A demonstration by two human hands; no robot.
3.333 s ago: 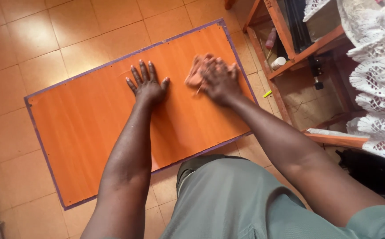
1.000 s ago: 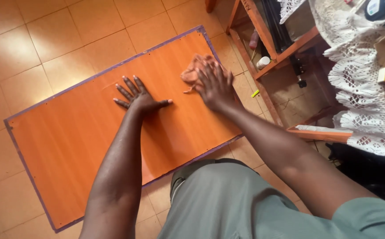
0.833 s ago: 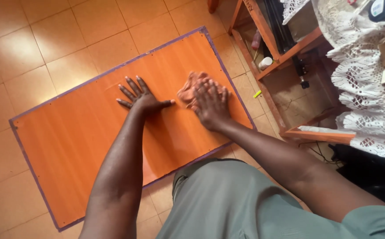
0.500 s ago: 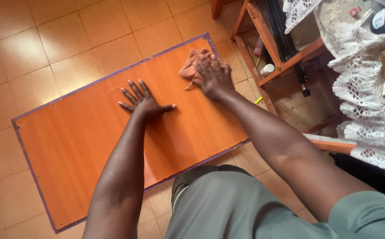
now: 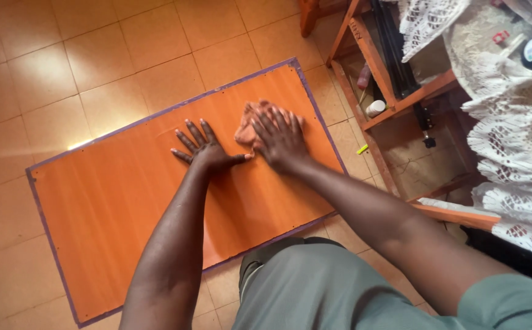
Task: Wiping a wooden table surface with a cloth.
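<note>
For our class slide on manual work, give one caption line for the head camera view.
Left hand flat on orange rectangular board; right hand presses crumpled pinkish cloth onto it.

small white bottle point(image 5: 376, 108) | wooden shelf point(image 5: 400, 101) | upright

The orange board point(image 5: 125, 208) lies flat on the tiled floor point(image 5: 52, 67), and its whole left half is bare, open to a hand from above and from the floor beyond. The right side is tight: a wooden shelf unit point(image 5: 400, 98) stands just beside the board's right edge, with a lace cloth point(image 5: 510, 159) hanging over it.
</note>
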